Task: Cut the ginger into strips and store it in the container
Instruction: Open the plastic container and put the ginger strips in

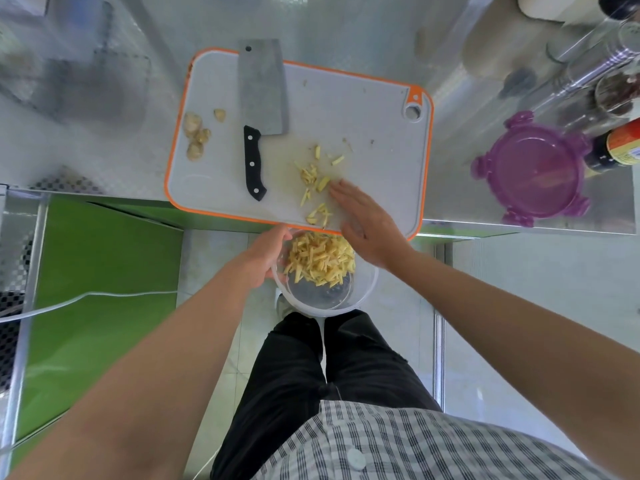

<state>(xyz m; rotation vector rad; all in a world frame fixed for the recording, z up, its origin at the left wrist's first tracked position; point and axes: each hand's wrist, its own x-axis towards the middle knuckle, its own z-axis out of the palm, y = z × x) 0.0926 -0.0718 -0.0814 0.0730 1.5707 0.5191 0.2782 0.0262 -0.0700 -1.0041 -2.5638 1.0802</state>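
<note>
Sweeping cut ginger from a board into a held tub

Reading the risks from left to right: knobbly ginger offcuts (197,136) sit at the left edge of the cutting board (363,126) and could get mixed in if a sweep ran wide. A cleaver (263,91) lies flat on the board, handle toward the person, just left of the loose strips, where a careless pass might knock it. The left hand (266,258) grips the rim of a clear container (360,296), holding it in the air below the board's near edge, off the worktop (485,98). If that grip slackened or the tub drifted from the edge, strips would likely drop to the floor. The right hand (367,223) lies flat on the board with straight fingers, and a hard push could scatter pieces past the rim.

Most ginger strips (322,259) are piled in the container, just right of the left hand and partly under the right palm. A scattered remainder (313,178) lies on the board beside the right fingertips. A purple lid (535,171) waits well apart on the right
</note>
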